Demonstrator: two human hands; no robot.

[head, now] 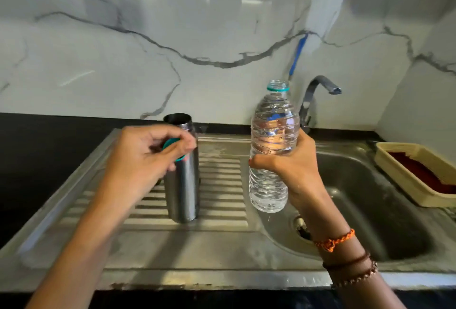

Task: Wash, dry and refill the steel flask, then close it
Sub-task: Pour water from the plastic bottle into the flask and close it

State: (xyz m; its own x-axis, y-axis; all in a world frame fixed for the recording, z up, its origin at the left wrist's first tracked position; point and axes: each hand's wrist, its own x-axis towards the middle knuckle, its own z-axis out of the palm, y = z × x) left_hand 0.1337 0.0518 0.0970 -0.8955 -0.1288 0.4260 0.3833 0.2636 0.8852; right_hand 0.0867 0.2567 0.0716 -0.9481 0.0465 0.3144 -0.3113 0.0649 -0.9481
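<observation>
Beside sink basin (365, 185), beige tray (404, 180); behind, tap (318, 91).

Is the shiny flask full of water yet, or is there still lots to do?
Not yet. The steel flask stands open on the drainboard, so washing looks finished. The right hand holds the uncapped water bottle upright; the left hand pinches its teal cap. Pouring and closing the flask remain.

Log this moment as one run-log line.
stage: refill, pour not begun | left hand: pinches teal cap | right hand: holds open water bottle upright | steel flask: open, upright on drainboard
</observation>
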